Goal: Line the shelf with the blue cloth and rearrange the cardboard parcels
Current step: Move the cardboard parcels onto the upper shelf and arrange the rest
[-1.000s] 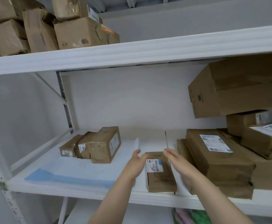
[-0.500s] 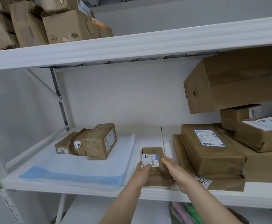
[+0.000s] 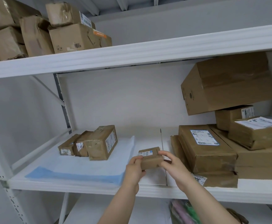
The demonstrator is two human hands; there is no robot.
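1. Two hands are in view, and both hold one small cardboard parcel (image 3: 150,157). The left hand (image 3: 134,167) curls its fingers round the parcel's left end. The right hand (image 3: 172,164) pinches the right end between thumb and fingers.
2. The small parcel has one white label with a blue patch on its top face. It sits over the bare white board of the middle shelf (image 3: 83,185), between the cloth and the right-hand stack. It looks raised off the board, though I cannot tell for certain.
3. One blue cloth (image 3: 86,167) lies flat on the left half of the middle shelf. Its front edge is a stronger blue and its top looks pale. Its right edge is just beside the left hand.
4. Three parcels stand on the cloth in a row, touching one another: a low one (image 3: 65,147) on the left, a middle one (image 3: 81,145), and the largest one (image 3: 102,142) on the right.
5. The right-hand stack holds at least six parcels:
   - a long labelled parcel (image 3: 204,147) on top of flatter ones (image 3: 216,178);
   - a broad low box (image 3: 261,165) behind them;
   - a parcel with a white label (image 3: 258,133) lying on that box;
   - a small box (image 3: 229,117);
   - one large tilted box (image 3: 229,84) on top.
6. The upper shelf (image 3: 132,52) carries at least five crumpled parcels (image 3: 77,38), crowded at its left end.
7. Below the middle shelf lie pink and green items (image 3: 180,210), too blurred to count.
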